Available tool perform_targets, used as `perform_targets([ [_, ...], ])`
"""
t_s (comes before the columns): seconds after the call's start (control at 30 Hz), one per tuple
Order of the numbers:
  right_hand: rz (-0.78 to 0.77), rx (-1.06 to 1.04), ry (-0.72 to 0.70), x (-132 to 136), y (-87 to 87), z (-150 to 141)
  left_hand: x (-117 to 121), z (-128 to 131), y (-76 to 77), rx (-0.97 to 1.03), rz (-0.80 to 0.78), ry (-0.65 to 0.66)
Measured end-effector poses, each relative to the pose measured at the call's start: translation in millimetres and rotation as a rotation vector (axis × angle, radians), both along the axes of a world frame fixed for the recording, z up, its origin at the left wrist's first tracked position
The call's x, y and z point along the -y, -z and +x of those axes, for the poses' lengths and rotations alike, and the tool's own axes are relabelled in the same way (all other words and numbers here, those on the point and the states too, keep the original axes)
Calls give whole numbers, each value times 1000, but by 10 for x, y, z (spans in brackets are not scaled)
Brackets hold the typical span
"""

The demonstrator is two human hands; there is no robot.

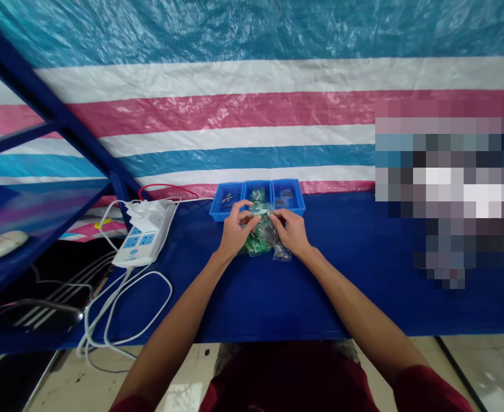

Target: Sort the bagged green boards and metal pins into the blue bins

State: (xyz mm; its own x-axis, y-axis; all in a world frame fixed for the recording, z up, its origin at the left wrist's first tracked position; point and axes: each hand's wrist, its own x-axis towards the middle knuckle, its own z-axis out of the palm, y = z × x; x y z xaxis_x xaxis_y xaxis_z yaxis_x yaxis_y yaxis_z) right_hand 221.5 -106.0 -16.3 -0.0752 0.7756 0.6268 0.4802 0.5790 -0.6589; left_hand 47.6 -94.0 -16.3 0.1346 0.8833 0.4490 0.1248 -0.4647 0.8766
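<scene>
At the middle of the flat blue table (256, 309), your left hand (235, 229) is nearly closed, thumb and fingers pinching the left edge of a small translucent greenish plastic bag (261, 210); your right hand (292, 230) pinches its right edge likewise. The bag sits between your hands, above a heap of green and clear plastic packets (258, 245). Just beyond: 3 open blue plastic bins (220, 217), side by side. To your left: a white rectangular power strip (142, 247).
</scene>
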Motion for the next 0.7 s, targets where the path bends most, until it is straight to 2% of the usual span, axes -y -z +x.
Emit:
perform_targets([
  [0.1, -1, -68, 14, -25, -64, -20, -35, -13, 40, -21, 69, -11],
  [0.27, -34, -72, -57, -89, -152, -48, -77, -59, 46, -120, 190, -90],
  [0.5, -87, -125, -43, -24, -27, -21, -24, -103, -40, -401, 360, -73],
  [0.7, -53, -118, 25, 8, 7, 27, -55, -99, -174, -411, 405, -120],
])
